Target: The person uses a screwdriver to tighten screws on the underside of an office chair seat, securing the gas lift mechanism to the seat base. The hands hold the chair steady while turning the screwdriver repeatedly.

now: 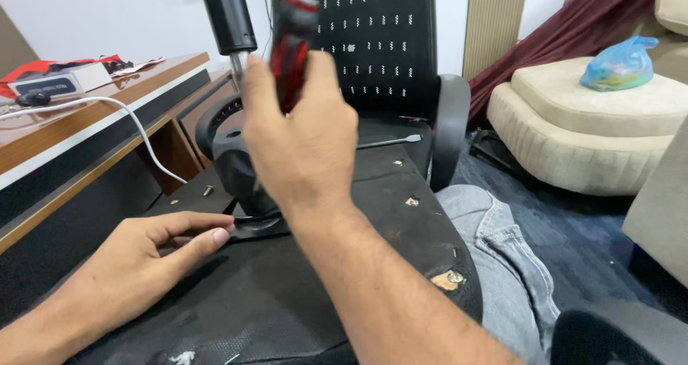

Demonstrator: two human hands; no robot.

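- Two hands are at work over an upturned office chair seat [373, 214], whose black underside faces the camera and lies against the person's denim-clad leg [502, 243]
- Right hand [304, 139] is clenched round a screwdriver [292, 42] with a red and black handle; the tool stands nearly upright, the handle top poking out above the fist, and the shaft is hidden behind the hand
- That handle looks like hard moulded plastic, light and rigid, easy to grip along its thick middle where the fingers already wrap it; judged from its ribbed look it should not slip
- Left hand [154, 254] lies low on the seat, fingers loosely curled and part open, fingertips touching the edge of a black metal plate [251, 225] at the foot of the chair mechanism [233, 157]; it presses rather than grasps
- Mechanism and gas cylinder [228, 17] look heavy and stiff, best held by the plate or the column
- Seat covering looks worn and torn, with pale foam showing at the rim [448, 280]
- Loose screw [208, 190] lies on the seat near the mechanism, small enough to roll away
- Second slim tool [390, 142] rests on the seat below the mesh backrest [373, 42], well apart from both hands
- Wooden desk [93, 128] with a white cable [143, 135] stands to the left
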